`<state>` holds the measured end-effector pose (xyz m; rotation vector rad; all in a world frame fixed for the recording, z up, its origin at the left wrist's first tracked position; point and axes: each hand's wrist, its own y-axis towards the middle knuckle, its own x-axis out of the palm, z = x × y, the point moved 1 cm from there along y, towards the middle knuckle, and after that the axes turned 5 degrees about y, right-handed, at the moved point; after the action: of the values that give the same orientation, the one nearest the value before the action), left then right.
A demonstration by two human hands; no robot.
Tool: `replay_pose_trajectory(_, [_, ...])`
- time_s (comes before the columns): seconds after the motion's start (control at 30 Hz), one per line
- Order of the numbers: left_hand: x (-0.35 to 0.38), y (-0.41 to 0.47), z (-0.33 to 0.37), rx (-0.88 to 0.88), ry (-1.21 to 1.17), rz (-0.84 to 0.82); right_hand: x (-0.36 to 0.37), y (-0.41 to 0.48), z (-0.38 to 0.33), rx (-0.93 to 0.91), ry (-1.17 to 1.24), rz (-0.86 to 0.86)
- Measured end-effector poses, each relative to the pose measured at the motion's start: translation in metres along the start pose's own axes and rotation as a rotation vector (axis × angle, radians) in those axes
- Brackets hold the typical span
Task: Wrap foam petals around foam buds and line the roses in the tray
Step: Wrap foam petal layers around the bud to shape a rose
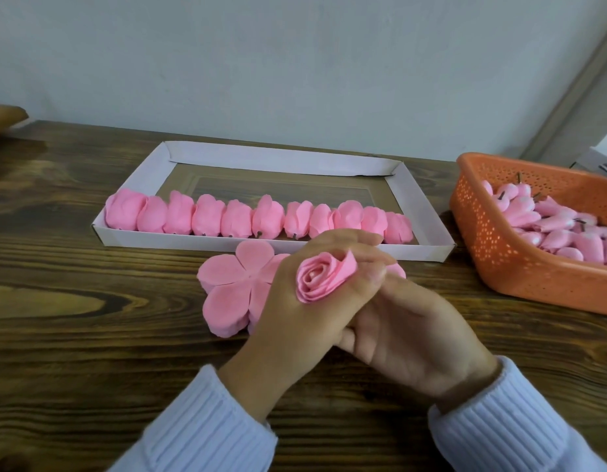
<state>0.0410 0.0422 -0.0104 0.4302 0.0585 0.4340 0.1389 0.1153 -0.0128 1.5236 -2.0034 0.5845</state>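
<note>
A half-wrapped pink foam rose sits between both hands above the table. My left hand curls its fingers around the rose from behind. My right hand comes in from the right, fingers under the left hand and thumb pressing the outer petal. Just behind the hands lies a stack of flat pink five-lobed foam petals, partly hidden. The white cardboard tray holds a row of several finished roses along its near wall.
An orange perforated basket at the right holds several pink foam buds with dark stems. The wooden table runs to a pale wall at the back. The tray's far half is bare.
</note>
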Motion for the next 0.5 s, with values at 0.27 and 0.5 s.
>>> replay_pose_trajectory(0.27, [0.002, 0.0007, 0.0026, 0.055, 0.095, 0.02, 0.004, -0.0019, 0.0028, -0.12, -0.087, 0.017])
replay_pose_trajectory(0.5, [0.0021, 0.0012, 0.002, -0.019, 0.018, 0.005, -0.0005, 0.0006, 0.0048, 0.057, -0.076, 0.099])
